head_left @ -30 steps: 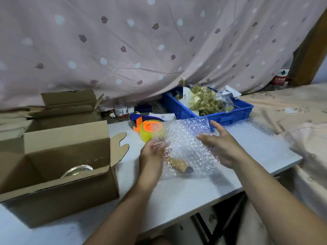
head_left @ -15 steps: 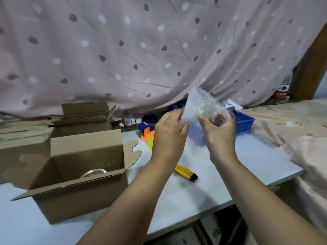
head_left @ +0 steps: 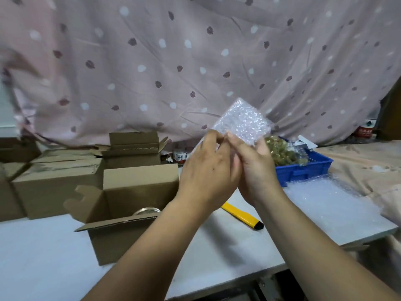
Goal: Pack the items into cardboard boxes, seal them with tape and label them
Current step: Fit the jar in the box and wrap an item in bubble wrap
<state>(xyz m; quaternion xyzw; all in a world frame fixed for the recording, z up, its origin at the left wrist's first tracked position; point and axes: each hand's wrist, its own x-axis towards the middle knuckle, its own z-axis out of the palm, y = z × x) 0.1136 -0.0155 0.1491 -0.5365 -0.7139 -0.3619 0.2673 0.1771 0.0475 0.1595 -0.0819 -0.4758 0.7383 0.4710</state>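
Bubble-wrap pouch, clear, square (head_left: 241,123): raised above the white table (head_left: 217,253), pinched at its lower edge by both hands.
Left hand (head_left: 207,170): fingers curled, pinching the pouch's lower left corner.
Right hand (head_left: 257,168): fingers curled round the pouch's lower right side, touching the left hand.
Open brown cardboard box (head_left: 138,183): on the table, left of the hands.
Yellow utility knife (head_left: 240,216): flat on the table beneath the hands.

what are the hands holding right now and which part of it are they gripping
The left hand and right hand both grip a bubble wrap piece by its lower edge; the rest sticks up above them.
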